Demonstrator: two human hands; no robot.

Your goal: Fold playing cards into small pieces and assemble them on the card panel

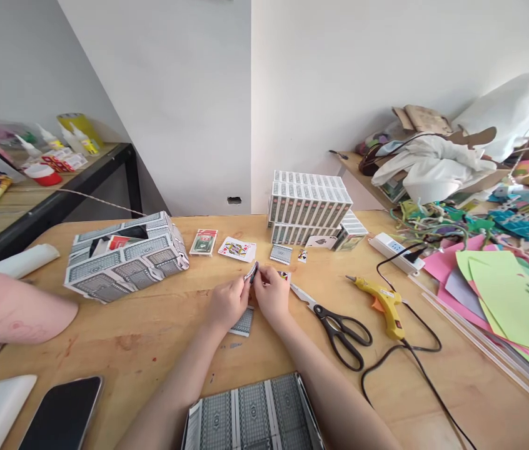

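My left hand [227, 304] and my right hand [271, 295] meet over the middle of the table, both closed on a small bent playing card [251, 272] seen nearly edge-on. Below the fingers lies a card piece [243, 322], patterned back up. Just beyond my right hand, part of a face card [284, 275] shows. Farther back are a grey-backed card [281, 254], a small cut card piece [302, 255] and a spread of face-up cards [237, 249]. Scissors [334, 325] with black handles lie partly open to the right. A card-covered panel [255, 412] sits between my forearms.
A card-covered box [126, 256] stands left, beside a card pack [203, 242]. Stacked card packs [309, 209] rise at the back. On the right are a yellow glue gun [384, 304] with its cord, a power strip [396, 253] and coloured paper [513, 300]. A phone [62, 415] lies front left.
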